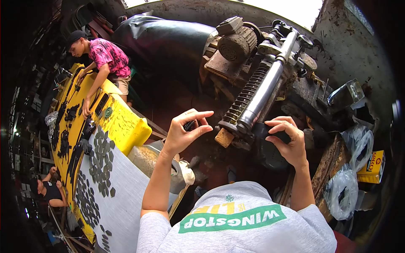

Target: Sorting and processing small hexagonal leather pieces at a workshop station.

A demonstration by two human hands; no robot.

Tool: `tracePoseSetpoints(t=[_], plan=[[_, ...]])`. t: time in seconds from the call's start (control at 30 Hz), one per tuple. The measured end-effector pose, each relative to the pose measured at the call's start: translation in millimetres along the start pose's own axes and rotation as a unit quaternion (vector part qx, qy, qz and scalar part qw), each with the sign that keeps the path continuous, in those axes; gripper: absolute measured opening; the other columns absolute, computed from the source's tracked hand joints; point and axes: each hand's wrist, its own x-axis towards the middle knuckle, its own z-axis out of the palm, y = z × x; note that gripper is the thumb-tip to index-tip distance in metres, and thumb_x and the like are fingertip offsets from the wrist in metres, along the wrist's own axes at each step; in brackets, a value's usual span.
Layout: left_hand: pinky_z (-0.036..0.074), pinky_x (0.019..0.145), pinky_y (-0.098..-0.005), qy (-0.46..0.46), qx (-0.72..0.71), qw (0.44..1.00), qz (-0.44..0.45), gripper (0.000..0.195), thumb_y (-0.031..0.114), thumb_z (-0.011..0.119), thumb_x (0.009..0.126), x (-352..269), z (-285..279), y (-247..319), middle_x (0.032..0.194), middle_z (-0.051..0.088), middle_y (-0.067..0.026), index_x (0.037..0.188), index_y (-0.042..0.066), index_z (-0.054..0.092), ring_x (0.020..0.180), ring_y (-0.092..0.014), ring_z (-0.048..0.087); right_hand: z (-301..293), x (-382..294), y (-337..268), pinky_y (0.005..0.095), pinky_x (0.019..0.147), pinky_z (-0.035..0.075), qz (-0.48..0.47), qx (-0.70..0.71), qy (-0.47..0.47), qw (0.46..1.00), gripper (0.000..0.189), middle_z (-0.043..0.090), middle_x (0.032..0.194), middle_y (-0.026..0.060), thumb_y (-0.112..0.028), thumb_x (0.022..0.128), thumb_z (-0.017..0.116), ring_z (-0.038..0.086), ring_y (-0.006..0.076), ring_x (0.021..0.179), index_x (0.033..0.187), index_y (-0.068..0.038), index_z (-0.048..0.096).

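My left hand (189, 131) is raised in front of the machine, its thumb and forefinger apart. A small dark piece (189, 126) is tucked against its curled fingers. To the right, my right hand (287, 138) has bent fingers beside a flat dark piece (260, 130); whether they grip it is unclear. Between the hands is the near end of a machine with a polished metal cylinder (265, 91) and a ribbed, coil-like shaft (246, 92). A brown block (224, 138) sits at that end, nearer my left hand.
An electric motor (237, 44) stands behind the machine. Left, a grey sheet-topped table (123, 177) bears many flat dark pieces (102, 158). A person (109, 60) leans over the yellow table (126, 117); another person (52, 189) is farther off. Plastic bags (341, 193) and a yellow can (371, 166) stand right.
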Motion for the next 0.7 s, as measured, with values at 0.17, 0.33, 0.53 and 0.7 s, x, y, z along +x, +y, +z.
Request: tracePoseSetpoints(t=[0.17, 0.33, 0.53, 0.7], plan=[[0.042, 0.065, -0.0197, -0.019, -0.008, 1.0, -0.011, 0.039, 0.006, 0.078, 0.077, 24, 10, -11, 0.091, 0.063, -0.0008, 0.115, 0.007, 0.069, 0.069, -0.004, 0.049, 9, 10, 9, 0.0329, 0.083, 0.051, -0.003, 0.021, -0.006, 1.0, 0.026, 0.071, 0.1, 0.0066, 0.004, 0.063, 0.079, 0.062, 0.0235, 0.099, 0.083, -0.004, 0.066], [0.043, 0.066, -0.0191, -0.061, -0.037, 0.997, -0.004, 0.04, 0.006, 0.08, 0.075, 41, 17, -23, 0.109, 0.066, -0.0041, 0.113, 0.007, 0.07, 0.082, -0.007, 0.056, 8, 10, 16, 0.0333, 0.084, 0.05, -0.001, 0.021, 0.026, 0.999, 0.026, 0.07, 0.098, 0.0079, 0.003, 0.063, 0.081, 0.062, 0.0247, 0.098, 0.082, -0.004, 0.065], [0.047, 0.079, -0.0252, -0.118, -0.06, 0.991, 0.011, 0.044, 0.006, 0.081, 0.072, 60, 18, -26, 0.114, 0.067, -0.0068, 0.114, 0.008, 0.07, 0.103, -0.015, 0.061, -9, -7, 29, 0.0337, 0.084, 0.049, 0.036, -0.003, 0.063, 0.997, 0.026, 0.069, 0.094, 0.0074, 0.001, 0.063, 0.082, 0.062, 0.024, 0.097, 0.082, -0.004, 0.065], [0.047, 0.08, -0.0257, -0.128, -0.049, 0.988, 0.066, 0.04, 0.006, 0.081, 0.071, 73, 22, -36, 0.109, 0.067, -0.0066, 0.111, 0.007, 0.071, 0.1, -0.015, 0.061, -14, -21, 34, 0.0338, 0.084, 0.049, 0.067, -0.034, 0.081, 0.994, 0.025, 0.069, 0.094, 0.0075, 0.002, 0.063, 0.081, 0.061, 0.0239, 0.096, 0.082, -0.004, 0.065]])
